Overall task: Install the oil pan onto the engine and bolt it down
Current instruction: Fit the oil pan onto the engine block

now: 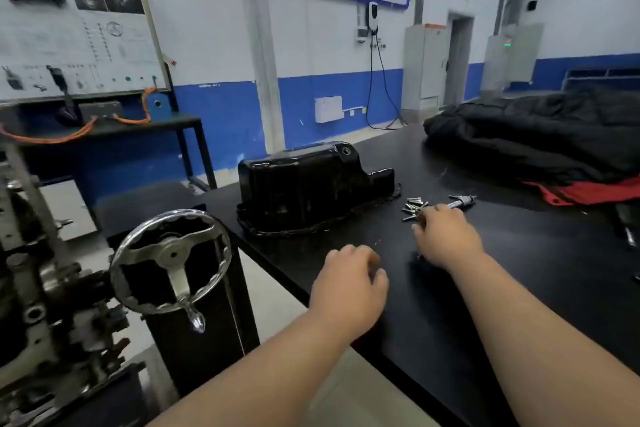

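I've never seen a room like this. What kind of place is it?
Probably a car-mechanics training workshop: an oil pan and bolts lie on a black workbench, near an engine and a car-parts display board.

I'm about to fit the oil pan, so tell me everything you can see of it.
The oil pan is glossy black, seemingly pressed metal, with a deep sump stepping down to a shallower end and a round drain hole near the top. It lies flange down on the black table, near its left edge. Neither the left hand nor the right hand touches it.
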`<control>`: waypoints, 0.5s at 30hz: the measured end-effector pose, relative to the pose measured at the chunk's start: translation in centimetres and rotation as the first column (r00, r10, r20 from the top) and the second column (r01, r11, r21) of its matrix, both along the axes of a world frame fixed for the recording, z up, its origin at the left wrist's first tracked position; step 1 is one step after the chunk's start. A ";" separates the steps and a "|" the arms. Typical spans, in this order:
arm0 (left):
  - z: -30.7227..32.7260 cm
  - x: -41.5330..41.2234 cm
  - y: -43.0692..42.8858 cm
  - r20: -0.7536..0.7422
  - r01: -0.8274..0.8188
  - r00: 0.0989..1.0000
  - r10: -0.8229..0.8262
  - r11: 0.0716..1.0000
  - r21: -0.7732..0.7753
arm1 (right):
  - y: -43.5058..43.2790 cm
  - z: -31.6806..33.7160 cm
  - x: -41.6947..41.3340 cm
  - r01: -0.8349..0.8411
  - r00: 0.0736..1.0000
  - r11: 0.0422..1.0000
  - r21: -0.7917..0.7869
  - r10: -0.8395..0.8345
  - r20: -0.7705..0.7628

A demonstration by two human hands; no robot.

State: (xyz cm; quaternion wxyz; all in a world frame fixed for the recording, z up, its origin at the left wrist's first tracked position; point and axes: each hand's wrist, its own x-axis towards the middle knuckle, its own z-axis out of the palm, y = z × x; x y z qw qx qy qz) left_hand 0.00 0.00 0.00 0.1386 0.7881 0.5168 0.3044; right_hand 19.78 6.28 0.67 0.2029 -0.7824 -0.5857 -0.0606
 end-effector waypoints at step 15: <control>-2.4 8.9 14.9 -0.245 0.067 0.969 -0.002 0.963 0.260 | 6.6 0.4 6.1 0.319 0.946 0.931 -0.178 -0.301 0.120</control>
